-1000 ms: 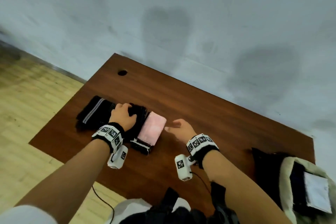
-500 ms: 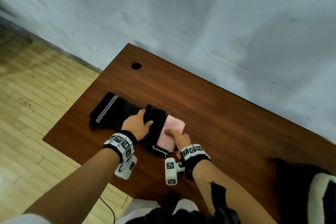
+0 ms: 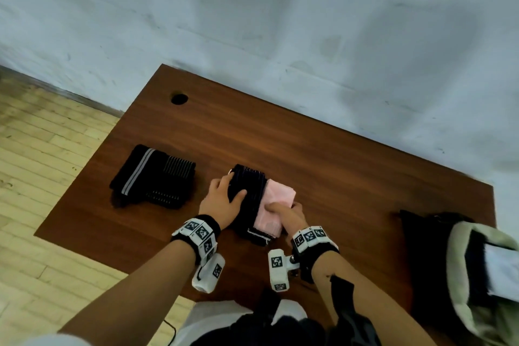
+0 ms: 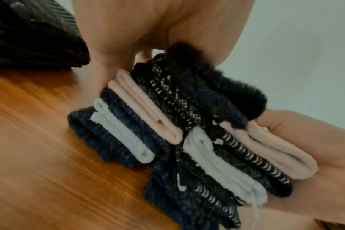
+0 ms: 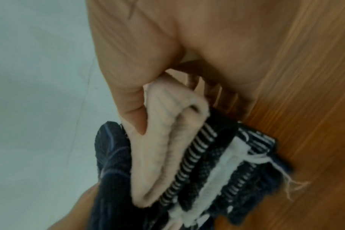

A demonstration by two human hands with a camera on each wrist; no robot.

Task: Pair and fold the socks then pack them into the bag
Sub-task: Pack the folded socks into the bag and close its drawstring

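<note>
Brown wooden worktop [image 3: 309,154]: left hand [image 3: 222,202] and right hand [image 3: 289,215] each hold a clamped grip on the stack of folded socks [image 3: 258,202]; the bag [image 3: 460,270] lies well apart.

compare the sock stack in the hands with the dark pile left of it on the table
The stack is gripped by both hands, left hand and right hand; the pile lies untouched. The stack mixes pink, white and navy layers; the pile is black with pale stripes. The stack looks narrower, the pile spreads wider. Both are folded socks on the table.
</note>
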